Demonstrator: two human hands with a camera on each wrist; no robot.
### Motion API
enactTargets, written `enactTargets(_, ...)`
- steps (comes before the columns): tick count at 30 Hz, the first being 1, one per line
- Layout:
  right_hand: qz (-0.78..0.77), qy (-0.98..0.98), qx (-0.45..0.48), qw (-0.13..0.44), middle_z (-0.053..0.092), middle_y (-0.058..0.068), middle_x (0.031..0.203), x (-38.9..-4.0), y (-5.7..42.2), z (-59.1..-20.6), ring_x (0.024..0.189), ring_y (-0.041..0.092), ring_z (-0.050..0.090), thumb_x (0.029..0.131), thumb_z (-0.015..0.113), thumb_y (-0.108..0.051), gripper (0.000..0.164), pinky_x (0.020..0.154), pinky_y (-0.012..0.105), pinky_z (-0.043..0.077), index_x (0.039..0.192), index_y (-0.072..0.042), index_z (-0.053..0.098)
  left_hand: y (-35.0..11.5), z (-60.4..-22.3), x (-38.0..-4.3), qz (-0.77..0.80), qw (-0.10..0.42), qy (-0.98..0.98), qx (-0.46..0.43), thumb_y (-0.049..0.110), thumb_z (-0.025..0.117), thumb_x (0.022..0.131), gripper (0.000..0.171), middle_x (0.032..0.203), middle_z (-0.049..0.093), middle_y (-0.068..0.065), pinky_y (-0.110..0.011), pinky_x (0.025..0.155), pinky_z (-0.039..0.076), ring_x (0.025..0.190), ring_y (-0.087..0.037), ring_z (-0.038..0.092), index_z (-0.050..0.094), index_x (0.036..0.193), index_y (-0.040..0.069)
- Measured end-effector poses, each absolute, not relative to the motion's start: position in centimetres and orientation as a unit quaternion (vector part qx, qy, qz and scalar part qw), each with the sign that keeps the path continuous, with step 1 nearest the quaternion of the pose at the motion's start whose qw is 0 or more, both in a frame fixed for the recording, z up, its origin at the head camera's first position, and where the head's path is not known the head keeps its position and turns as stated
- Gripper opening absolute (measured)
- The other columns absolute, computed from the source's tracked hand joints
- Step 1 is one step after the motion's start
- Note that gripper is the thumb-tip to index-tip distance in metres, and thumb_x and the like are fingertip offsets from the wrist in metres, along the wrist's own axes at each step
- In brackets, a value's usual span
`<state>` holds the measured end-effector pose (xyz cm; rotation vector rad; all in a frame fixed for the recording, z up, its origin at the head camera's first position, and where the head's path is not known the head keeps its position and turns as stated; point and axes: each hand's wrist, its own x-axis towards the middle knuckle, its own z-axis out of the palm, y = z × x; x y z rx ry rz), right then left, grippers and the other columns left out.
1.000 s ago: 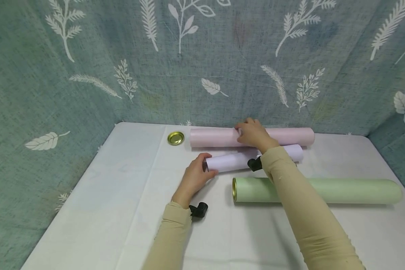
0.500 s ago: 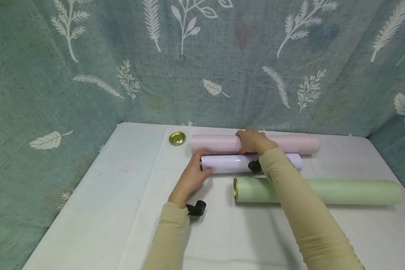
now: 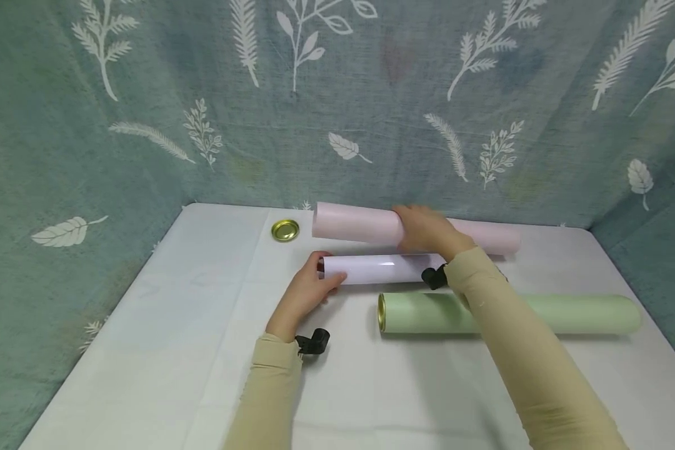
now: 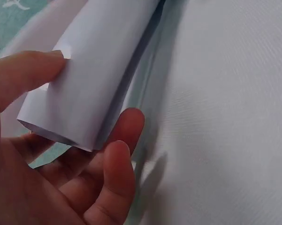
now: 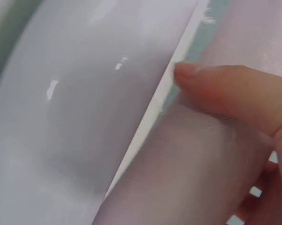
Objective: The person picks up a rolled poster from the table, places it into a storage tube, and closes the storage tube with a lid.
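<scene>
- The left hand (image 3: pixel 306 290), left of centre in the frame, gripped the left end of a lavender roll (image 3: pixel 379 269); the left wrist view showed one digit on its outer surface and other fingers curled by the open end.
- The right hand (image 3: pixel 430 231), right of centre, held a pink tube (image 3: pixel 353 224) round its middle, with one digit across the tube in the right wrist view.
- The lavender roll lay across the middle of the frame, just below the pink tube, its right part hidden by the right arm.
- The pink tube slanted, its left end higher in the frame than its right.
- Tan sleeves (image 3: pixel 265 387) covered both arms, and a small black camera (image 3: pixel 314 342) sat at each wrist.
- A green tube (image 3: pixel 427 314) with a gold rim at its left end lay below the roll, passing under the right arm toward the right edge.
- A round gold lid (image 3: pixel 285 230) rested left of the pink tube, near it.
- All this was on a white table (image 3: pixel 163 350).
- A grey-green curtain (image 3: pixel 287 137) with white leaves filled the upper frame.
</scene>
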<state>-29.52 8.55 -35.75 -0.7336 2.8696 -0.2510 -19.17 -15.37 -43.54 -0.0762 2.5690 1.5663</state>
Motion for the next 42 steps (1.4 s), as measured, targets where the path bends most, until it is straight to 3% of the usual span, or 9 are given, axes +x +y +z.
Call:
enactTargets(10, -0.258, 0.934, -0.244, -0.041, 0.051, 0.000, 0.120, -27.1, 11.3, -34.8, 0.105, 0.023, 0.046, 0.063, 0.080, -0.027, 0.072, 0.084, 0.048, 0.035, 0.127, -0.023, 0.045, -17.1, -43.4, -19.4, 0.571, 0.065, 0.814, -0.081, 0.057, 0.059, 0.076, 0.067, 0.098, 0.049, -0.011, -0.038, 0.060, 0.052, 0.075, -0.024, 0.065, 0.037, 0.124, 0.016)
enactTargets(16, -0.315, 0.915, -0.237, -0.091, 0.048, -0.001, 0.125, -24.8, 12.8, -35.1, 0.114, 0.022, 0.041, 0.063, 0.081, -0.029, 0.078, 0.089, 0.049, 0.028, 0.130, -0.028, 0.042, -17.0, -43.6, -19.3, 0.602, 0.044, 0.793, -0.083, 0.050, 0.059, 0.080, 0.064, 0.102, 0.044, -0.012, -0.036, 0.066, 0.052, 0.086, -0.029, 0.062, 0.032, 0.126, 0.014)
enactTargets(24, -0.347, 0.903, -0.206, -0.146, 0.048, -0.003, 0.123, -22.6, 15.0, -35.9, 0.115, 0.021, 0.038, 0.061, 0.082, -0.025, 0.078, 0.088, 0.047, 0.028, 0.129, -0.032, 0.043, -15.8, -43.7, -19.4, 0.693, 0.019, 0.717, -0.073, 0.039, 0.064, 0.080, 0.058, 0.108, 0.041, -0.011, -0.034, 0.070, 0.051, 0.094, -0.025, 0.056, 0.035, 0.124, 0.015)
enactTargets(28, -0.350, 0.900, -0.212, -0.151, 0.048, -0.003, 0.122, -22.4, 15.4, -36.2, 0.115, 0.021, 0.037, 0.060, 0.083, -0.023, 0.078, 0.089, 0.048, 0.026, 0.127, -0.029, 0.045, -16.0, -43.4, -19.2, 0.763, 0.008, 0.643, -0.071, 0.035, 0.063, 0.082, 0.055, 0.116, 0.042, -0.011, -0.036, 0.071, 0.051, 0.104, -0.034, 0.050, 0.032, 0.122, 0.013)
enactTargets(32, -0.349, 0.897, -0.215, -0.167, 0.048, -0.003, 0.122, -22.3, 15.7, -36.3, 0.117, 0.020, 0.037, 0.059, 0.083, -0.020, 0.077, 0.092, 0.047, 0.024, 0.126, -0.025, 0.046, -16.4, -43.2, -19.1, 0.786, 0.000, 0.613, -0.080, 0.037, 0.061, 0.083, 0.056, 0.123, 0.043, -0.018, -0.037, 0.070, 0.051, 0.110, -0.041, 0.046, 0.029, 0.125, 0.018)
enactTargets(37, -0.348, 0.895, -0.215, -0.177, 0.048, -0.004, 0.123, -22.1, 15.9, -36.2, 0.119, 0.017, 0.036, 0.059, 0.083, -0.018, 0.077, 0.096, 0.044, 0.021, 0.126, -0.024, 0.045, -16.7, -42.8, -19.1, 0.758, -0.019, 0.645, -0.096, 0.044, 0.056, 0.085, 0.053, 0.123, 0.043, -0.021, -0.039, 0.063, 0.052, 0.099, -0.040, 0.054, 0.031, 0.128, 0.027)
enactTargets(42, -0.335, 0.898, -0.217, -0.185, 0.047, 0.000, 0.125, -22.3, 16.1, -36.1, 0.119, 0.021, 0.036, 0.059, 0.083, -0.016, 0.081, 0.093, 0.047, 0.021, 0.129, -0.024, 0.043, -17.1, -42.4, -19.1, 0.742, -0.036, 0.661, -0.104, 0.050, 0.056, 0.082, 0.060, 0.114, 0.051, -0.017, -0.033, 0.056, 0.051, 0.079, -0.030, 0.064, 0.030, 0.130, 0.025)
